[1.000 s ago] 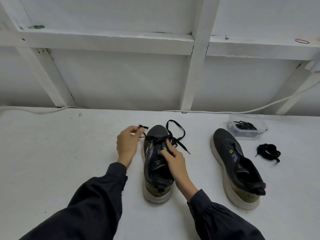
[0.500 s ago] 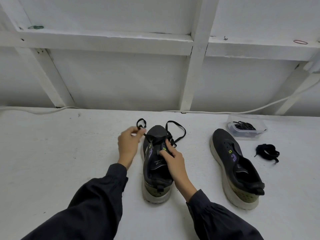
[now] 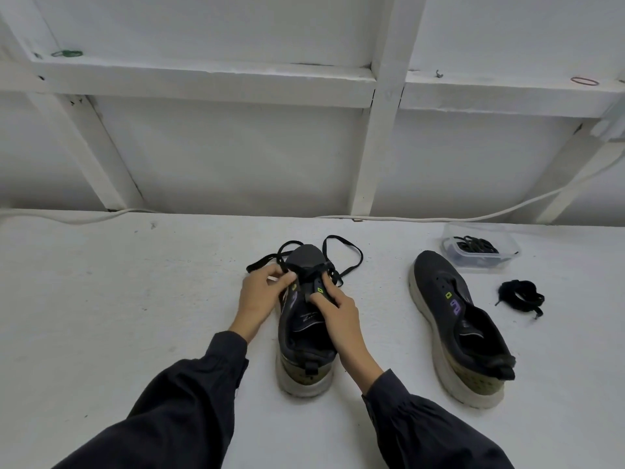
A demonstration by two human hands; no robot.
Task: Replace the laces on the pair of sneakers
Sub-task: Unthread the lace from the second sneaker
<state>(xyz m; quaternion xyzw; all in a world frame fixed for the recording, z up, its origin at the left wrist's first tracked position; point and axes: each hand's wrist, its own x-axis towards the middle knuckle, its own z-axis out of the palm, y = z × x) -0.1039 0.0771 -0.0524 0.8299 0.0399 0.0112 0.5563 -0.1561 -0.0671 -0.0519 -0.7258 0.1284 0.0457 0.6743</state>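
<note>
A black sneaker [image 3: 306,336] with a white sole stands in the middle of the white table, toe pointing away. A black lace [image 3: 351,255] runs through its front eyelets and loops out on both sides of the toe. My left hand [image 3: 258,297] pinches the lace's left strand at the shoe's left eyelet row. My right hand [image 3: 333,308] grips the right eyelet edge by a green loop. A second black sneaker [image 3: 453,319], with no lace, lies to the right.
A clear plastic tub [image 3: 482,262] with black laces sits at the back right. A loose bundled black lace [image 3: 521,297] lies right of the second sneaker. A white cable [image 3: 473,218] runs along the wall base.
My left hand has moved right, from beside the toe onto the shoe's left eyelets, bringing the lace strand with it. The right hand stays on the right eyelet edge.
</note>
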